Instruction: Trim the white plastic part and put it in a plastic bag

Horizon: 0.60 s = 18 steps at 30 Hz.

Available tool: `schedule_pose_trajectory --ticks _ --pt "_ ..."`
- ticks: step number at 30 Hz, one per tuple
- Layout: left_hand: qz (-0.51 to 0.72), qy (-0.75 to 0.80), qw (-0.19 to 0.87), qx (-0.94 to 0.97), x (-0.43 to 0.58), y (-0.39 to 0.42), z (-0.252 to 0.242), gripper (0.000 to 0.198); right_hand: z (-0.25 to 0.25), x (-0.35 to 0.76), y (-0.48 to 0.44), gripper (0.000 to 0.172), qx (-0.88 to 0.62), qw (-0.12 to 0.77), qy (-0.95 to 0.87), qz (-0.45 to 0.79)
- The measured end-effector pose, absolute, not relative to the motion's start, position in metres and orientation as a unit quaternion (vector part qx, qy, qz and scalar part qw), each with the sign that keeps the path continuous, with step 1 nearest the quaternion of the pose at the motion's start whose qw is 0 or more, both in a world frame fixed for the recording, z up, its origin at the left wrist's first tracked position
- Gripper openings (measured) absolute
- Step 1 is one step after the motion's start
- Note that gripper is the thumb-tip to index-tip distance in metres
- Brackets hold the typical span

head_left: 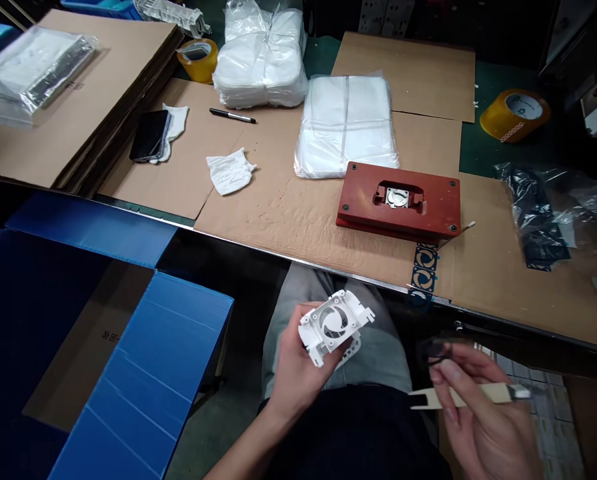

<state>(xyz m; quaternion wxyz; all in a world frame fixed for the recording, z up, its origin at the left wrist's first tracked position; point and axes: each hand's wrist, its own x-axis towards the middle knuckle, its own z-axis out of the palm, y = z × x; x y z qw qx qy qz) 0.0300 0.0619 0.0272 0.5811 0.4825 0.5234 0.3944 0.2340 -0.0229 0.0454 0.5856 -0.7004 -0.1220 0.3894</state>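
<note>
Under the bench edge point(298, 258), lap level:
Blue corrugated box point(148, 360): flaps open, cardboard liner point(93, 347) inside
Left hand point(298, 363): gripping white plastic fan housing point(334, 323) up
Right hand point(483, 420): fingers pinching forked strip point(478, 393)

Left hand point(298, 373) raised, palm turned inward, fingers curled in a closed grip; left forearm point(243, 450) angled up from lower left. Right hand point(483, 427) well apart, thumb and fingers pinched.

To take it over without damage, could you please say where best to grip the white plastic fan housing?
Grip the white plastic fan housing by its upper right frame corner, coming from above: the left hand covers the lower left, and the thin blades in the round centre look fragile.
</note>
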Motion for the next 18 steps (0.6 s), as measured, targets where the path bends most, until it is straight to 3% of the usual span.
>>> schedule_pose_trajectory --ticks 4,8,18 --pt "0.422 0.54 0.524 0.506 0.028 0.055 0.025 0.025 0.05 0.195 -0.005 0.06 -0.616 0.542 -0.116 0.56" --pt "0.435 0.531 0.512 0.517 0.021 0.047 0.016 0.029 0.051 0.171 0.005 0.058 -0.567 0.52 -0.126 0.626" --pt "0.437 0.519 0.488 0.549 0.019 0.045 0.01 0.023 0.045 0.164 0.016 0.057 -0.558 0.523 -0.126 0.632"
